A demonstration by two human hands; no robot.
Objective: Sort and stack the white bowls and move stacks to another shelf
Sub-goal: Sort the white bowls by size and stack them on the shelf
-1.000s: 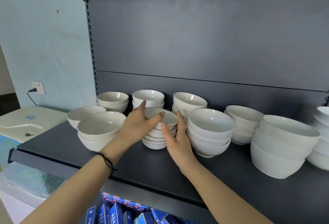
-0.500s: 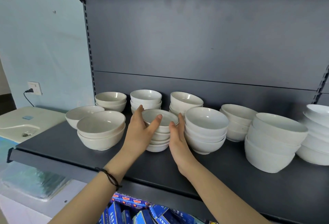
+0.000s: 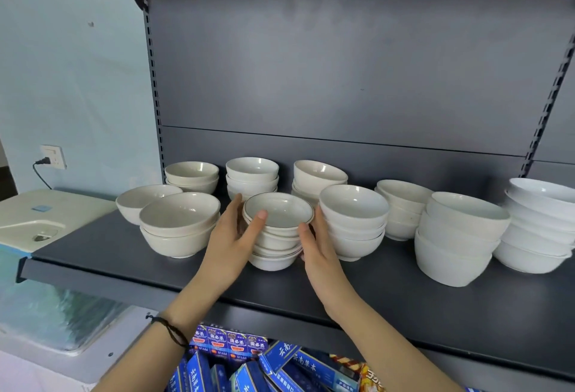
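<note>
A stack of small white bowls [image 3: 278,216] with thin dark rims stands at the middle of the dark shelf [image 3: 102,254]. My left hand [image 3: 231,240] holds its left side, thumb on the front of the top bowls and fingers behind. My right hand [image 3: 318,250] cups its right side, thumb at the front. The stack's base looks to be resting on the shelf. Other white bowl stacks surround it: a wide pair [image 3: 179,223] to the left and a taller stack [image 3: 354,220] touching my right fingers.
Three short stacks [image 3: 252,173] line the back panel. Larger bowls [image 3: 460,236] and a bright white stack [image 3: 541,223] fill the right end. A single bowl [image 3: 141,201] sits far left. Blue boxes [image 3: 230,345] lie on the shelf below, a pale appliance [image 3: 40,217] at left.
My right hand has slid in against the stack's right side, and my left thumb has come round to the front of the top bowls. The bowls have not moved.
</note>
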